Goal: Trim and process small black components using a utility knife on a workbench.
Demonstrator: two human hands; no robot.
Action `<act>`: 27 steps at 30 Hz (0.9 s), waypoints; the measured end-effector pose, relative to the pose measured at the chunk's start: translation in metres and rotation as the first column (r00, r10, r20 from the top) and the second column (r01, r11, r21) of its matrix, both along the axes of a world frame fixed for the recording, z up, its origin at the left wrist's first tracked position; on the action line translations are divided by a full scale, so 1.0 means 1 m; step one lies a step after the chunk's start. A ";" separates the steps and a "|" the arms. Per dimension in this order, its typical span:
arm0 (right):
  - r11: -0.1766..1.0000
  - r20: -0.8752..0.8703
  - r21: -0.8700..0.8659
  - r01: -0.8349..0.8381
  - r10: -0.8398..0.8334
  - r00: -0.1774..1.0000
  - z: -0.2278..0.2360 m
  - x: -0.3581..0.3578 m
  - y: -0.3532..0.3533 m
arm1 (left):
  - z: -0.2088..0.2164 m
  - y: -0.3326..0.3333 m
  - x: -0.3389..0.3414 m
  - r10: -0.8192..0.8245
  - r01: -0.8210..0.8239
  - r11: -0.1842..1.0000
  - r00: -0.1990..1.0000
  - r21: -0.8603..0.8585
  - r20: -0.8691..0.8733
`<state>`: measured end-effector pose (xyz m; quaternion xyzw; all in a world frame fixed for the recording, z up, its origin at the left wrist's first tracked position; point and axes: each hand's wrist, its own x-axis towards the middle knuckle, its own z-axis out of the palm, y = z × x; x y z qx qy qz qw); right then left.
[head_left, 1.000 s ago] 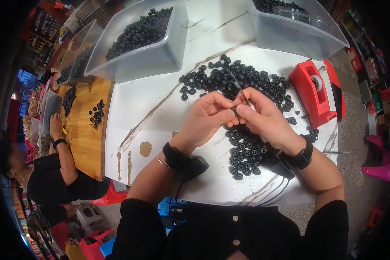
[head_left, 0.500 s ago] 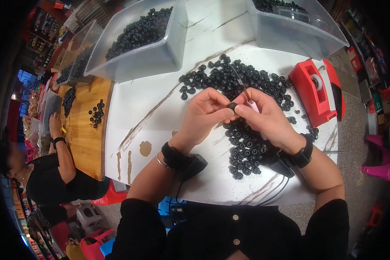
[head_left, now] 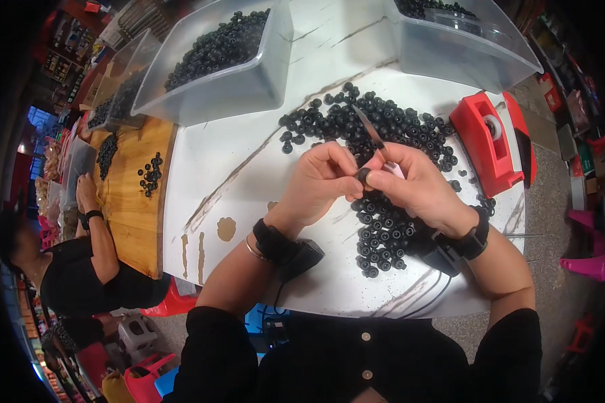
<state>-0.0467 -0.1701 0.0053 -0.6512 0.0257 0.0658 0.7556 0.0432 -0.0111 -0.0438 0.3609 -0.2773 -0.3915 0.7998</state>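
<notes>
My right hand point(head_left: 413, 178) is closed on a small knife point(head_left: 370, 126) with a pale pink handle, its blade pointing up and away over the pile. The thumb and forefinger of that hand also pinch a small round black part point(head_left: 363, 175). Right beside this part, my left hand point(head_left: 319, 181) has its thumb and fingers drawn together; whatever lies between them is too small to make out. Under and beyond both hands spreads a loose pile of black ring-shaped parts point(head_left: 381, 232), many showing a hole in the middle.
Clear plastic bins point(head_left: 249, 84) point(head_left: 450, 57) of black parts stand at the far side. A red tape dispenser point(head_left: 474, 131) sits at the right. Dark devices with cables are near my wrists. At left, a person point(head_left: 67, 269) works at a wooden board point(head_left: 138, 228).
My left fingers have drawn slightly back from the black part, which stays in my right hand. The knife blade has turned, showing more of its flat side.
</notes>
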 end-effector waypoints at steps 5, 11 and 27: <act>0.992 -0.148 0.111 -0.064 0.080 0.986 0.006 -0.001 0.001 | 0.001 0.004 -0.001 -0.046 0.047 0.999 0.999 0.015 -0.015; 0.991 -0.089 0.134 0.004 0.009 0.996 0.005 -0.001 0.000 | 0.017 0.002 -0.004 0.015 -0.016 0.989 1.000 0.150 0.008; 0.982 -0.066 0.180 0.049 -0.037 0.997 -0.011 0.003 0.001 | 0.019 0.009 0.008 -0.092 0.103 0.993 0.978 0.050 -0.187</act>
